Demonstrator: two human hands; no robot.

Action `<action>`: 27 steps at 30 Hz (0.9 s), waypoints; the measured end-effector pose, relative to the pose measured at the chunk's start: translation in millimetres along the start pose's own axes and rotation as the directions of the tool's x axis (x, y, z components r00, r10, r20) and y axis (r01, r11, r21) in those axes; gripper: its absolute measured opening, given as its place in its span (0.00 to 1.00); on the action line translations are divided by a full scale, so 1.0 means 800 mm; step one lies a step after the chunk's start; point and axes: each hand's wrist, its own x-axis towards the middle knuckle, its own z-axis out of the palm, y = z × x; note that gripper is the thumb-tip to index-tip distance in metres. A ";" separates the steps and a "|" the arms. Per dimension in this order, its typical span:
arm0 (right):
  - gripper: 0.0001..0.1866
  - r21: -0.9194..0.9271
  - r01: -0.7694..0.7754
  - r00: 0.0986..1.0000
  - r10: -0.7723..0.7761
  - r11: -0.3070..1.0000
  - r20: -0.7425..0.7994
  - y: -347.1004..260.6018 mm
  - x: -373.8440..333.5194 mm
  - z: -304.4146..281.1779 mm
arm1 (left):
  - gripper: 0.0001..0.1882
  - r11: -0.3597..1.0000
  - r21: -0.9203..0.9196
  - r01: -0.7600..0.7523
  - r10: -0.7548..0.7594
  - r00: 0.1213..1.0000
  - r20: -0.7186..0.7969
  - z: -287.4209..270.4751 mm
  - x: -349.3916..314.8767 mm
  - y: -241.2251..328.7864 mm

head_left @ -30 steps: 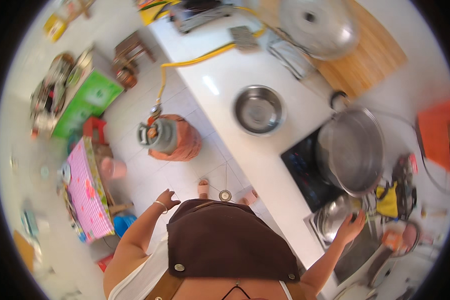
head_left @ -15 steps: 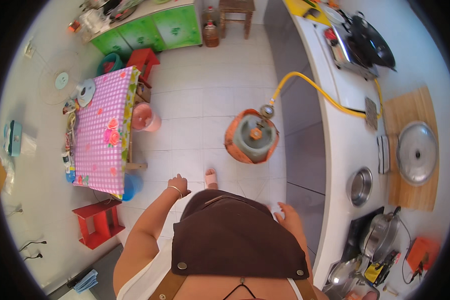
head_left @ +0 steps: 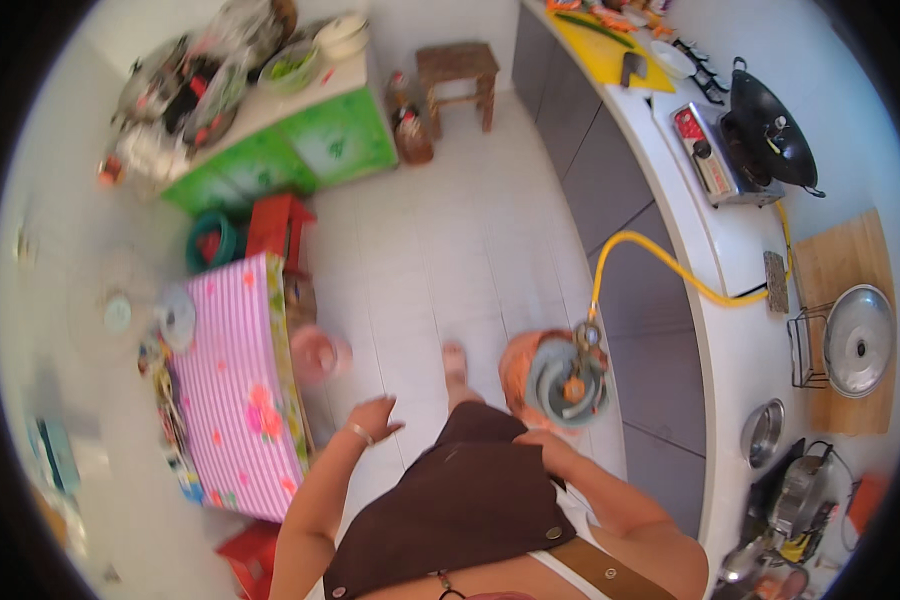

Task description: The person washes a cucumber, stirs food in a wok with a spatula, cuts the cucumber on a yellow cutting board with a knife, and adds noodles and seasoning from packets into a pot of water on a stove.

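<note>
My left hand [head_left: 374,419] hangs beside the brown apron [head_left: 460,490], a light bracelet at the wrist. Its fingers are apart and nothing is in them. At the apron's right edge is my right hand [head_left: 552,452], its fingers stretched toward the cloth; blur hides whether they touch it. Just ahead of that hand stands a grey-topped gas cylinder [head_left: 540,385] in an orange, worn cover. From the regulator [head_left: 587,335] on its valve, a yellow hose [head_left: 660,255] arches up to the counter. One foot in a pink slipper [head_left: 454,358] shows on the tiles.
On the right, a white counter [head_left: 675,200] carries a portable gas stove [head_left: 710,160], black wok [head_left: 773,125], metal lid [head_left: 860,340] and steel bowl [head_left: 764,433]. A cloth-covered table [head_left: 235,370], pink bucket [head_left: 317,355] and red stool [head_left: 278,230] line the left. Green cabinets [head_left: 300,155] and a wooden stool [head_left: 457,75] stand ahead.
The view has turned and moved forward, so the cylinder is now closer to me. My right hand has swung forward and inward to the apron's edge. My left hand stays out at the side.
</note>
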 end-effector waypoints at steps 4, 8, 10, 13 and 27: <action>0.15 -0.227 0.016 0.991 -0.045 0.974 -0.125 -0.054 0.110 -0.056 | 0.37 0.943 -0.072 0.324 -0.301 0.927 0.224 -0.075 0.048 -0.070; 0.16 0.143 0.073 0.997 -0.075 0.987 0.004 -0.079 0.202 -0.112 | 0.35 0.941 -0.116 0.319 -0.241 0.869 0.433 -0.084 0.088 -0.147; 0.15 0.370 0.017 0.997 -0.044 0.929 0.065 -0.100 0.256 -0.132 | 0.34 0.926 -0.289 0.241 -0.103 0.901 0.421 -0.049 0.106 -0.209; 0.16 0.226 0.080 0.969 -0.129 0.971 0.211 -0.155 0.329 -0.194 | 0.33 0.845 -0.388 0.369 -0.209 0.894 0.397 -0.071 0.150 -0.268; 0.22 0.375 -0.107 0.946 0.210 0.921 -0.247 -0.290 0.510 -0.446 | 0.35 0.930 0.364 -0.047 -0.064 0.956 0.285 -0.538 0.579 -0.304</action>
